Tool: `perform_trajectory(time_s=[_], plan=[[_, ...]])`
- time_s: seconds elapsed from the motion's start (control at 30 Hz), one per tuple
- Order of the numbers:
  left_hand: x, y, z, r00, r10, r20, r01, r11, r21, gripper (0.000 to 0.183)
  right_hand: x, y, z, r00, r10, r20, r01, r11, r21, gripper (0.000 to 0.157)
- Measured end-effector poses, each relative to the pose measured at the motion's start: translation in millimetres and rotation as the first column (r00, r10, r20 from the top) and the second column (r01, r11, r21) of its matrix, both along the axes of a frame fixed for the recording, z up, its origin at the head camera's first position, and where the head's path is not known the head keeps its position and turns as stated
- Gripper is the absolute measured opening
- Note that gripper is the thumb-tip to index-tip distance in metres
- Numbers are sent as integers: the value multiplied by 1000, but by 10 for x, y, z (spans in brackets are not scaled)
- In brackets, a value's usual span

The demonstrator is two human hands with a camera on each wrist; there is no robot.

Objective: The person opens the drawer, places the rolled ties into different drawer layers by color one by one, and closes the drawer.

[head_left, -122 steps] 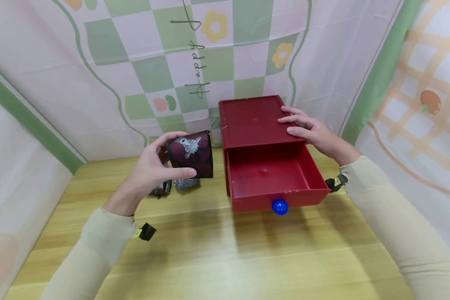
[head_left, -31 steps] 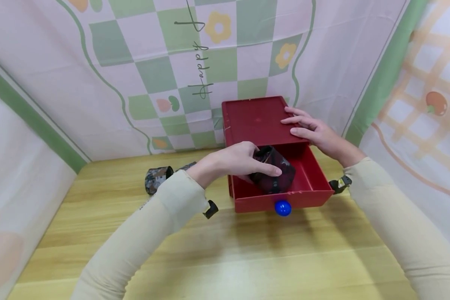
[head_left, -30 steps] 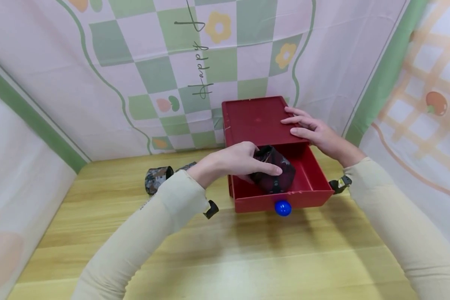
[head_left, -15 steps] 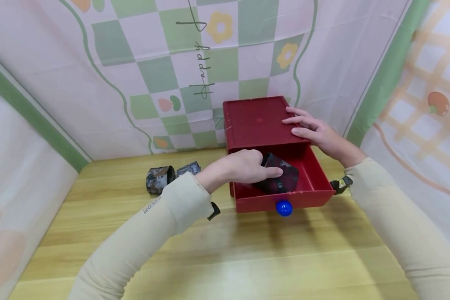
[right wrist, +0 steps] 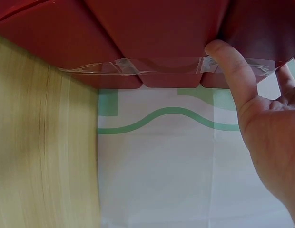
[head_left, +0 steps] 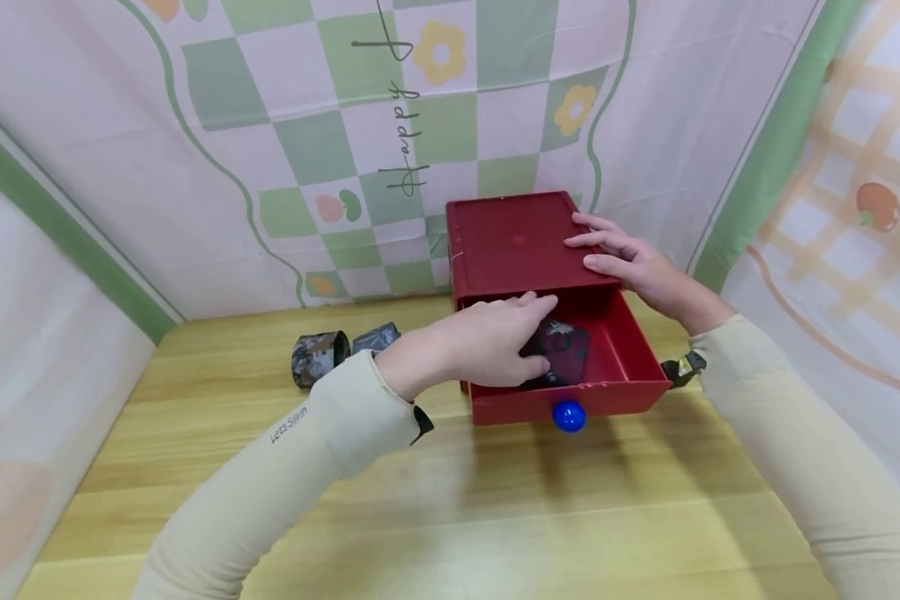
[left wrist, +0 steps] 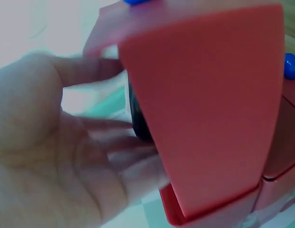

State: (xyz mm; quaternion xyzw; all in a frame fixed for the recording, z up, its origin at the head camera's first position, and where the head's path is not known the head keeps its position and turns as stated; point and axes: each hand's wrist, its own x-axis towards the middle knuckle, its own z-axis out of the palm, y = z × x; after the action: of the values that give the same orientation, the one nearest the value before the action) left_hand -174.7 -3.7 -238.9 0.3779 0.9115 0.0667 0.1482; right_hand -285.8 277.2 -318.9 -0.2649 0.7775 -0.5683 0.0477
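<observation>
A red drawer cabinet (head_left: pixel 521 242) stands with its top drawer (head_left: pixel 622 358) pulled out, a blue knob (head_left: pixel 568 416) on its front. In the drawer lies a dark maroon, black-edged sleeve-like item (head_left: pixel 567 354) with a silver print, partly covered by my left hand (head_left: pixel 495 342). That hand is over the drawer's left side, fingers spread and loose around the item, not gripping it. In the left wrist view, the drawer wall (left wrist: pixel 209 95) hides the fingertips. My right hand (head_left: pixel 633 262) rests on the cabinet's top right edge, fingers extended; in the right wrist view its thumb touches the cabinet's side.
Left of the cabinet, on the wooden table (head_left: pixel 435 517), are a camouflage-patterned cylindrical sleeve (head_left: pixel 318 360) and a grey patterned item (head_left: pixel 377 337). A printed curtain (head_left: pixel 390 150) hangs close behind. Clear tape (right wrist: pixel 162 65) runs along the cabinet's side.
My left hand carried the maroon item from left of the cabinet into the drawer. Since half a second ago its fingers have loosened and lifted, leaving the item lying there. My right hand stays put.
</observation>
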Motion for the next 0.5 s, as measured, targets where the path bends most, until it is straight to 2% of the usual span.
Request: perform_trajectory(time_s=[0.1, 0.23, 0.33, 0.5], plan=[[-18, -65, -8, 997, -67, 37, 67, 998, -2, 77, -1, -1, -7, 1000, 3, 2, -3, 1000, -1, 36], [-12, -97, -36, 993, -101, -55, 99, 994, -37, 74, 4, 0, -9, 1000, 2, 2, -2, 1000, 2, 36], [19, -79, -45, 984, -100, -149, 84, 990, -113, 73, 6, 1, -6, 1000, 1, -2, -1, 1000, 4, 36], [77, -19, -85, 971, -63, -230, 11, 975, -220, 74, -5, 19, -7, 1000, 0, -9, 0, 1000, 26, 37]])
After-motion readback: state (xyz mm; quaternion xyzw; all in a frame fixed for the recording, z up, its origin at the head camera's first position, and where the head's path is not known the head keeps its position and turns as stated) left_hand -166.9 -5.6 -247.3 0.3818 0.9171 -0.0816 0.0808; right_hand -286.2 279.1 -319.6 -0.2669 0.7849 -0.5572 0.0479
